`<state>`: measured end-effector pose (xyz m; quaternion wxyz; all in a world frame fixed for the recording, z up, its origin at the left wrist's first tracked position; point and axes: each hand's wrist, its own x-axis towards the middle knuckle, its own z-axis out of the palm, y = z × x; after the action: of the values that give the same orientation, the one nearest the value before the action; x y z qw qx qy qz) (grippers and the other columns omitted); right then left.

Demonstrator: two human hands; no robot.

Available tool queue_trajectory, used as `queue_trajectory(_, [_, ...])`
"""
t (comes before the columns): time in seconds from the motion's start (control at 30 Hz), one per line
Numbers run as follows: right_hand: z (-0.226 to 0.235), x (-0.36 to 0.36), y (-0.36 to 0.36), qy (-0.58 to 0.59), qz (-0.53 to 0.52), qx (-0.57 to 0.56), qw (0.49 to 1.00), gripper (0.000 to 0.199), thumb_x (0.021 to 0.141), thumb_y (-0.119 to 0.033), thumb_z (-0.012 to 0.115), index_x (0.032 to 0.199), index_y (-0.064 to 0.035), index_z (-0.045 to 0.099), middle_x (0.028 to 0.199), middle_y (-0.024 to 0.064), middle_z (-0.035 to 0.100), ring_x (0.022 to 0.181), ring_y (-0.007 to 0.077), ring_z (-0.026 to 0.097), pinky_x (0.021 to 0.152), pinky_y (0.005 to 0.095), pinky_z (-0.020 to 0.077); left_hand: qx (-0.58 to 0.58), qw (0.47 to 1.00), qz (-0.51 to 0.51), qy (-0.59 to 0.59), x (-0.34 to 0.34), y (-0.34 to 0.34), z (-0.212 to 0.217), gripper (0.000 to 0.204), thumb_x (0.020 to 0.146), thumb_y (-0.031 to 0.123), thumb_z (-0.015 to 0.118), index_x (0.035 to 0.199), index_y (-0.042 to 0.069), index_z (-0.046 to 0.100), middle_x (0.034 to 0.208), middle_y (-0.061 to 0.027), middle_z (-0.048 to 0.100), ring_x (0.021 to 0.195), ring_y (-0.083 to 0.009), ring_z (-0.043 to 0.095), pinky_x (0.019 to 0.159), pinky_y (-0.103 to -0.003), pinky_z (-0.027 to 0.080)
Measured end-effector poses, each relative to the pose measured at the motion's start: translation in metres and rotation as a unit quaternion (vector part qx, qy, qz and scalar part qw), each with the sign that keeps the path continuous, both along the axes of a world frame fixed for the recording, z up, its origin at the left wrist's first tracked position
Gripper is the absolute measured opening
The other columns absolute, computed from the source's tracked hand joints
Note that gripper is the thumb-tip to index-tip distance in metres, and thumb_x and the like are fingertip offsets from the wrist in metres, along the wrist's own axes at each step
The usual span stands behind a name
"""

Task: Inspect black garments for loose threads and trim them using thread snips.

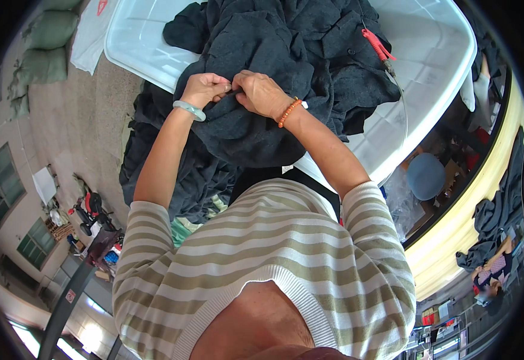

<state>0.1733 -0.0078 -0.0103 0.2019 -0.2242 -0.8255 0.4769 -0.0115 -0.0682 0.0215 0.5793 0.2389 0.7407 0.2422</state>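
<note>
Dark charcoal cloth (256, 135), looking like a garment, lies bunched over a white plastic bin and hangs down toward my lap. My left hand (205, 90), with a pale bangle at its wrist, pinches a fold of it. Close beside it, my right hand (262, 93), an orange bead bracelet on the wrist, pinches the same fold. The fingertips of both hands nearly meet, and whatever small thing may be between them is too small to make out. To the right, a small red-handled tool (377, 45) on a pale cord rests on the dark cloth.
The white bin (433, 78) spans the far side. More dark cloth (172, 174) is heaped at my left. A blue round stool seat (425, 176) stands under the pale curved table edge (454, 240) at right, where another person (493, 273) sits. Stuffed sacks (46, 48) lie far left.
</note>
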Motion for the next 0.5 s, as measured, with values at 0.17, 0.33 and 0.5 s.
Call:
queue_trajectory(0.17, [0.01,-0.002,0.0,-0.038,-0.022,-0.084,0.996,0.021,0.076,-0.008,0.067,0.095,-0.0013,0.059,0.096,0.0181,0.064,0.091,0.0349,0.063,0.077,0.0406,0.052,-0.016,0.998,0.049,-0.045,0.0,-0.003,0.004,0.01,0.083,0.006,0.07,0.091,0.0,0.067,0.078,-0.0009,0.066,0.063,-0.0068,0.055,0.058,-0.019,0.044])
queue_trajectory(0.33, [0.001,-0.003,-0.011,-0.019,-0.028,0.024,0.999,0.023,0.077,-0.011,0.067,0.095,0.0007,0.059,0.091,0.0181,0.064,0.086,0.0347,0.063,0.076,0.0406,0.052,-0.023,0.999,0.015,-0.031,0.0,-0.002,0.001,0.01,0.084,0.009,0.07,0.091,0.002,0.067,0.078,0.0008,0.065,0.063,-0.0058,0.053,0.059,-0.019,0.043])
queue_trajectory(0.5, [-0.008,0.0,-0.009,0.004,-0.001,0.05,0.999,0.02,0.077,-0.016,0.064,0.087,0.0018,0.063,0.088,0.0183,0.063,0.084,0.0339,0.063,0.078,0.0408,0.0513,0.051,0.994,-0.094,-0.001,-0.003,-0.014,0.001,0.027,0.081,0.007,0.072,0.105,-0.003,0.065,0.091,-0.005,0.066,0.078,-0.0103,0.061,0.07,-0.023,0.05])
